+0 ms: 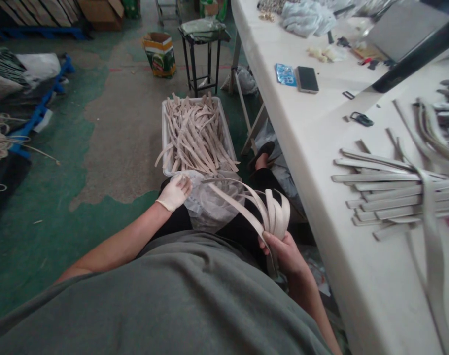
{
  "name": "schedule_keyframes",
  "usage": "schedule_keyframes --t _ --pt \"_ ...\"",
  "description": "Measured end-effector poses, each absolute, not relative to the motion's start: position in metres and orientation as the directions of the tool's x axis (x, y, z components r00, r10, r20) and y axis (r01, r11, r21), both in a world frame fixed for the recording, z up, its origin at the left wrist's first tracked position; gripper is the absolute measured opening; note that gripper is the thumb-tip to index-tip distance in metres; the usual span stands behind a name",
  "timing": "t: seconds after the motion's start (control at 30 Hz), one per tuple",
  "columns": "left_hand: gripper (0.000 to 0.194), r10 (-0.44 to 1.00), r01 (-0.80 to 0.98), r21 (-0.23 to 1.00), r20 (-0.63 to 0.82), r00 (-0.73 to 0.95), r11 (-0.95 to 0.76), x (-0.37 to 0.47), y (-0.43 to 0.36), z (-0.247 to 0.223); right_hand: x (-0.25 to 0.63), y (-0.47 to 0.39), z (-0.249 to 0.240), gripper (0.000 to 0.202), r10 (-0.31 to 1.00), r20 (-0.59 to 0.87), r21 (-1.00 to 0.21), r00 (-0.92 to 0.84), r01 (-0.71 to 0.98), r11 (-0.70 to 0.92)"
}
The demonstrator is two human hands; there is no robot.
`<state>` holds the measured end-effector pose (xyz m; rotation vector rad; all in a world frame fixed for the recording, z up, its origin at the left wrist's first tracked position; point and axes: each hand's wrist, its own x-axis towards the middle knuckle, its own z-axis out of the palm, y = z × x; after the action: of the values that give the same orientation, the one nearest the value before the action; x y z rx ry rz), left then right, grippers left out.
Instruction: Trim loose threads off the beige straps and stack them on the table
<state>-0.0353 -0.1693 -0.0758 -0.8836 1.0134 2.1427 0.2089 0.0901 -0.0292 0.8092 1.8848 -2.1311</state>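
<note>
My right hand (281, 249) is closed around a bunch of pale flat strips (276, 212) near my right thigh. The strips fan out and bend above the fist, and a few long ones reach left across my lap. My left hand (176, 192), in a whitish glove, is at the near left corner of the tub, beside clear plastic (213, 207) on my lap. Its fingers are loosely bent and apart, with nothing visible in them. Just beyond my knees, a white tub (227, 123) holds a tangled heap of beige strips (194, 130).
On the right, a white table (305, 148) carries a stack of strips (390, 190), a phone (307, 79), a blue packet (285, 74) and a dark post (416, 56). Beyond the tub are a black stool (205, 37) and a carton (159, 55). Blue pallets (43, 111) line the left.
</note>
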Motion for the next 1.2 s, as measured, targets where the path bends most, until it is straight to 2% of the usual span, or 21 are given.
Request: schedule_keyframes --t 0.07,0.13,0.23,0.4,0.47,0.57,0.63,0.77,0.87,1.0,1.1,1.2 --pt "0.016 0.414 -0.866 0.283 -0.789 -0.455 -0.412 -0.007 -0.166 -0.075 0.205 0.087 -0.028 0.035 0.253 -0.494 -0.869 -0.832 0.462 -0.176" --pt "0.014 0.557 -0.943 0.183 -0.769 -0.313 -0.278 0.020 -0.156 -0.074 0.201 0.082 -0.029 0.036 0.233 -0.492 -0.870 -0.839 0.463 -0.168" --pt "0.011 0.631 -0.966 0.154 -0.733 -0.254 -0.209 0.037 -0.131 -0.073 0.198 0.074 -0.033 0.039 0.189 -0.504 -0.861 -0.843 0.475 -0.179" --pt "0.011 0.468 -0.875 0.321 -0.749 -0.468 -0.362 0.015 -0.104 -0.074 0.210 0.069 -0.046 0.042 0.125 -0.570 -0.813 -0.812 0.536 -0.225" --pt "0.015 0.417 -0.834 0.382 -0.735 -0.535 -0.398 0.007 -0.103 -0.070 0.214 0.072 -0.053 0.040 0.168 -0.590 -0.801 -0.789 0.546 -0.246" --pt "0.016 0.433 -0.818 0.416 -0.701 -0.567 -0.398 0.009 -0.107 -0.061 0.206 0.080 -0.059 0.040 0.328 -0.562 -0.823 -0.759 0.472 -0.317" --pt "0.014 0.456 -0.820 0.426 -0.686 -0.568 -0.381 0.017 -0.109 -0.056 0.190 0.083 -0.059 0.041 0.370 -0.538 -0.836 -0.757 0.423 -0.351" --pt "0.009 0.477 -0.810 0.465 -0.654 -0.587 -0.358 0.034 -0.106 -0.051 0.144 0.069 -0.051 0.038 0.238 -0.523 -0.844 -0.818 0.457 -0.282" --pt "0.007 0.483 -0.784 0.496 -0.618 -0.620 -0.372 0.037 -0.105 -0.051 0.119 0.049 -0.044 0.036 0.207 -0.462 -0.883 -0.862 0.426 -0.196" --pt "0.009 0.467 -0.733 0.568 -0.568 -0.678 -0.374 0.037 -0.107 -0.054 0.112 0.026 -0.042 0.037 0.179 -0.499 -0.855 -0.848 0.449 -0.258" --pt "0.013 0.458 -0.701 0.618 -0.538 -0.708 -0.357 0.041 -0.107 -0.058 0.114 0.016 -0.046 0.040 0.218 -0.515 -0.846 -0.829 0.450 -0.285" --pt "0.016 0.476 -0.715 0.606 -0.543 -0.692 -0.349 0.045 -0.104 -0.059 0.117 0.015 -0.051 0.035 0.292 -0.482 -0.876 -0.826 0.445 -0.188"
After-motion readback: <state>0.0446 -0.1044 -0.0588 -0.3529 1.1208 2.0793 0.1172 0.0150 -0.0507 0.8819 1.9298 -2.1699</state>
